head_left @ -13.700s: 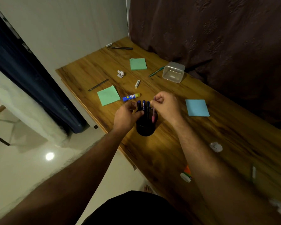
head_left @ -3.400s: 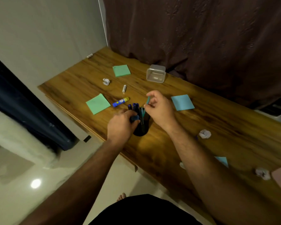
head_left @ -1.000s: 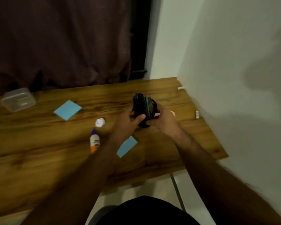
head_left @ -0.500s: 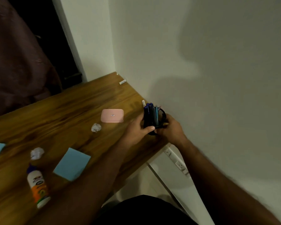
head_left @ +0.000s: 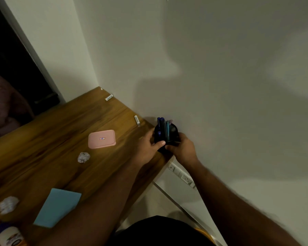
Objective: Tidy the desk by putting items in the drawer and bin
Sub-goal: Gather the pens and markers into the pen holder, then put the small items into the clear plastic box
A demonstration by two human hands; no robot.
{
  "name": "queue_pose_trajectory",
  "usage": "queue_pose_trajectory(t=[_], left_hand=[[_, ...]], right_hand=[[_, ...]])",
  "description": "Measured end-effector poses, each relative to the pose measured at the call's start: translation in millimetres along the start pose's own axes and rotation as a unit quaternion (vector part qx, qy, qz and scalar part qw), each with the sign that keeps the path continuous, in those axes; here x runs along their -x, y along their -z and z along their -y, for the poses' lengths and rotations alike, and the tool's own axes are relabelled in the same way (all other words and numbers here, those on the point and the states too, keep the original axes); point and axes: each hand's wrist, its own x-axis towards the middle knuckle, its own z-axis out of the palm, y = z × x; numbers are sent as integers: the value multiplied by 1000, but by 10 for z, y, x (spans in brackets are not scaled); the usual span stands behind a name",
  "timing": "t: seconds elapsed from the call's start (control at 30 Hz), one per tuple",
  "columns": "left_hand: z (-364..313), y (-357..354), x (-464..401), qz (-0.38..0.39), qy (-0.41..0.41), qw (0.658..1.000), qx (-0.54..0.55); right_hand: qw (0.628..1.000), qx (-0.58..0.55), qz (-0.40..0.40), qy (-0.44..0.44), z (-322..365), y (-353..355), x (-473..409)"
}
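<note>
You've carried the black mesh pen holder (head_left: 165, 134) to the desk's three-o'clock corner, left hand (head_left: 147, 148) and right hand (head_left: 182, 150) both gripping it, so it looks ready to set down

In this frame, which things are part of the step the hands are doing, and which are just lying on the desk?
In hand:
- black pen holder with pens, held by left hand and right hand

Lying about:
- pink case
- two batteries
- two paper balls
- blue note pad
- glue bottle
</note>
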Motion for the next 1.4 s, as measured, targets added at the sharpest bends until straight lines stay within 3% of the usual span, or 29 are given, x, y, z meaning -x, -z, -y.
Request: queue_pose_trajectory(t=[0.27, 0.4, 0.73, 1.03, 1.2, 1.4], left_hand=[[27, -12, 34, 5, 12, 1000, 11], [120, 7, 161, -23, 58, 998, 21], [441, 475, 706, -160, 90, 982, 29], [621, 1198, 1619, -348, 121, 929, 36], [797, 1505, 2286, -460, 122, 877, 69], [1006, 1782, 3036, -524, 139, 833, 112]], right_hand=[[999, 24, 3, -24, -103, -48, 41], [997, 64, 10, -34, -184, -93, 204], [973, 64, 176, 132, 237, -820, 470], [914, 0, 323, 245, 955, -1562, 833], [877, 1, 364, 315, 1246, -2014, 1220], [831, -29, 399, 387, 1518, -2385, 1792]])
